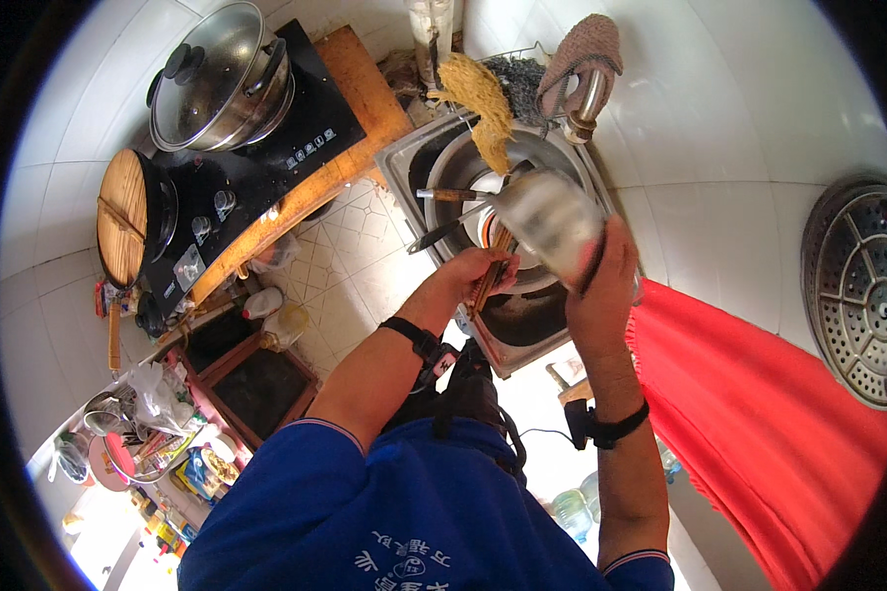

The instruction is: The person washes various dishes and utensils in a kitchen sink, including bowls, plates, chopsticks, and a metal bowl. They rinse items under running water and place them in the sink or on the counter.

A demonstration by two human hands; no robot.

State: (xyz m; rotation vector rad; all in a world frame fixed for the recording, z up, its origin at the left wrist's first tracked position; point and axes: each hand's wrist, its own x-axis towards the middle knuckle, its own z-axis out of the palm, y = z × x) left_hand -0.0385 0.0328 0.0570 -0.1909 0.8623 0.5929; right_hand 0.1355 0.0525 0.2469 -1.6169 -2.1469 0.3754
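Note:
My left hand (480, 275) is closed around a bundle of wooden chopsticks (497, 258) over the near side of a stainless steel sink (512, 362). Higher and to its right, my right hand (606, 273) grips a silvery container (543, 218) by its dark edge; motion blur hides its exact kind. Below both hands a round metal basin (443, 166) sits in the sink. A brown-handled utensil (451, 194) and a black-handled utensil (436, 238) lean across the basin's left rim. Their heads are partly hidden behind the container. Some white, orange-rimmed dishware (486, 229) shows inside the basin.
A yellow loofah (480, 96), a dark scrubbing mesh (519, 85) and a brown cloth (580, 55) over the faucet (588, 122) crowd the sink's back. Left stands a black cooktop (266, 173) with a lidded pot (214, 81) and a wood-lidded pan (122, 218). A red curtain (746, 399) hangs right.

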